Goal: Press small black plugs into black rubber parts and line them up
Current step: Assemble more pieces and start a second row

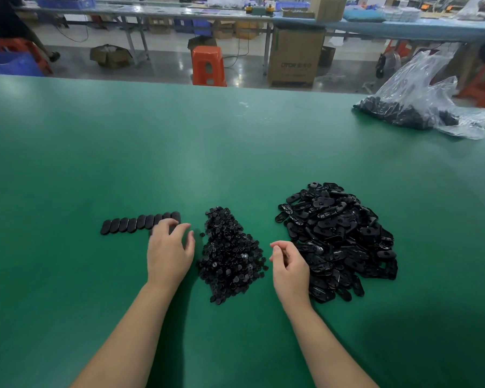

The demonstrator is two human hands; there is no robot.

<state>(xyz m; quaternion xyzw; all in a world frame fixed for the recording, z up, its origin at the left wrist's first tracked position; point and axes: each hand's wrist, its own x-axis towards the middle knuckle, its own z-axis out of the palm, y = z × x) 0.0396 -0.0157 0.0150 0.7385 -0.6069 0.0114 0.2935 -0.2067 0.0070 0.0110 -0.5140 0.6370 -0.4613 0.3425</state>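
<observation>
Only one view on my end, the head cam. It sits above and behind both hands, tilted forward and down across the green table (pixel 123 152), close enough that the forearms fill the bottom edge. Being wide-angle, it also catches the workshop floor beyond.

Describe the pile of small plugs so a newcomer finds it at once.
On the green table, look between the person's two hands. The heap of small round black plugs lies there, finer-grained than the bigger heap of oblong black rubber parts on its right.
</observation>
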